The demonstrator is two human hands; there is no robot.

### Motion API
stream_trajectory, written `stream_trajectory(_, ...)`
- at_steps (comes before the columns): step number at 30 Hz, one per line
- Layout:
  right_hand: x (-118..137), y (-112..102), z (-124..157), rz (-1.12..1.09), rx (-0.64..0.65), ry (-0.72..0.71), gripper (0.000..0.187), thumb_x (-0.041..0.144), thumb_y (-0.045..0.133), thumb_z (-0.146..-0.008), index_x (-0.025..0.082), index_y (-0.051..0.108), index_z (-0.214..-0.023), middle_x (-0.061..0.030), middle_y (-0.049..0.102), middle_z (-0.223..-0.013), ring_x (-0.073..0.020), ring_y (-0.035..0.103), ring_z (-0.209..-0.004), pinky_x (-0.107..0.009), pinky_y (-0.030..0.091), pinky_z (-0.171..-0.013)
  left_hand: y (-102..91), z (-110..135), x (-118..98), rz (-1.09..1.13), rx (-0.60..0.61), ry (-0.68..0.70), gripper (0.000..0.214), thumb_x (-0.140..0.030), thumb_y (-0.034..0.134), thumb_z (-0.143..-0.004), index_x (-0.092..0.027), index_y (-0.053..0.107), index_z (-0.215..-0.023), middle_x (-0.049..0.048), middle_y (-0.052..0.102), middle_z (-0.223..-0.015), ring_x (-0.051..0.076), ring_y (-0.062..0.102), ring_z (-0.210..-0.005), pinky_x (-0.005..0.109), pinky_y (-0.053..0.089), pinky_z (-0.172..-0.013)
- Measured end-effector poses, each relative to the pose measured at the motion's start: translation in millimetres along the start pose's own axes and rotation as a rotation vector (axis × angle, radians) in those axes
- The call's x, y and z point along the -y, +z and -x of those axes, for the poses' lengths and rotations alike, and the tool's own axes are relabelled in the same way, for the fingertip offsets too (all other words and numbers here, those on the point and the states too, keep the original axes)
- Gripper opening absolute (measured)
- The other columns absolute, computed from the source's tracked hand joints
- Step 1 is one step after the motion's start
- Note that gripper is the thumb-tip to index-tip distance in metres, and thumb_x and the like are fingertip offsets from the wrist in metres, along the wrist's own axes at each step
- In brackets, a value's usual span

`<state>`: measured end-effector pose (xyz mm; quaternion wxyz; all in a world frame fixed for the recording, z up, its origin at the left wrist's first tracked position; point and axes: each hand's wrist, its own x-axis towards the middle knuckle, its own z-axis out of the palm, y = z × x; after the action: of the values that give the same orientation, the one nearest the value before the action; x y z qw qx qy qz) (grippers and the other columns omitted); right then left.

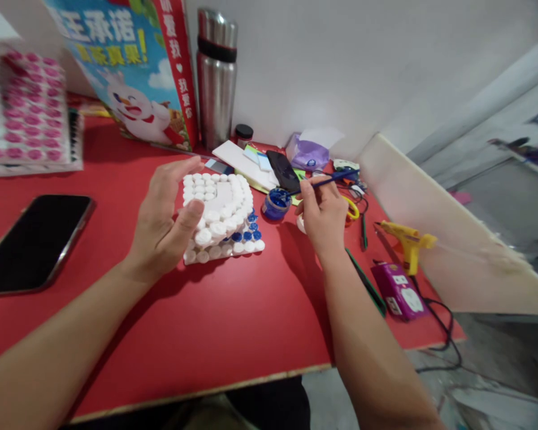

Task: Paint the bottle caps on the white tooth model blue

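Observation:
My right hand point(325, 218) grips a thin blue paintbrush point(329, 180), whose tip end is at the mouth of a small jar of blue paint point(277, 203). A white craft piece point(222, 206) covered in round white knobs sits left of the jar. Below its raised, curved front, a white base point(224, 252) carries rows of blue and white knobs. My left hand point(164, 218) is at the craft piece's left side, fingers stretched out and thumb apart. Its thumb overlaps the edge; whether it presses there I cannot tell.
A black phone point(36, 242) lies at left on the red table point(233, 322). Behind stand a steel flask point(216, 83) and a printed bag point(134, 71). A yellow glue gun point(406, 239), a purple box point(401, 291) and a cable lie at right, beside a low white panel point(448, 233).

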<state>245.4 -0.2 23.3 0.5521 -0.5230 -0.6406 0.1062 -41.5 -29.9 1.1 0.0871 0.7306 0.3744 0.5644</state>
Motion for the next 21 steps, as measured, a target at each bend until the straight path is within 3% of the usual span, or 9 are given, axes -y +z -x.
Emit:
stream_trajectory(8, -6, 1, -1, 0.044, 0.024, -0.03, 0.02, 0.039, 0.064, -0.103, 0.026, 0.066, -0.089, 0.0002, 0.068, -0.078, -0.0189, 0.067, -0.07, -0.028, 0.048, -0.063, -0.8, -2, -5, -0.017, 0.071, 0.058, 0.054, -0.054, 0.052, -0.107, -0.022, 0.059, -0.151, 0.0156, 0.064, -0.147, 0.035, 0.06, -0.136, 0.055, 0.047, -0.117)
stream_trajectory(14, -4, -1, -1, 0.037, 0.016, -0.021, 0.02, 0.038, 0.065, -0.103, 0.026, 0.067, -0.088, 0.002, 0.067, -0.075, -0.0152, 0.065, -0.062, -0.026, 0.046, -0.056, -0.2, -1, -3, -0.028, 0.06, 0.063, 0.054, -0.054, 0.051, -0.107, -0.024, 0.059, -0.151, 0.0151, 0.066, -0.145, 0.034, 0.062, -0.135, 0.054, 0.049, -0.115)
stream_trajectory(21, 15, -15, -7, -0.255, -0.251, 0.165, 0.023, 0.039, 0.074, -0.095, 0.024, 0.063, -0.081, 0.0077, 0.067, -0.06, -0.0098, 0.056, -0.04, -0.021, 0.041, -0.039, -1.3, 0, 0, -0.038, 0.097, 0.077, 0.054, -0.054, 0.05, -0.107, -0.025, 0.057, -0.152, 0.0143, 0.066, -0.146, 0.034, 0.062, -0.135, 0.054, 0.05, -0.115)
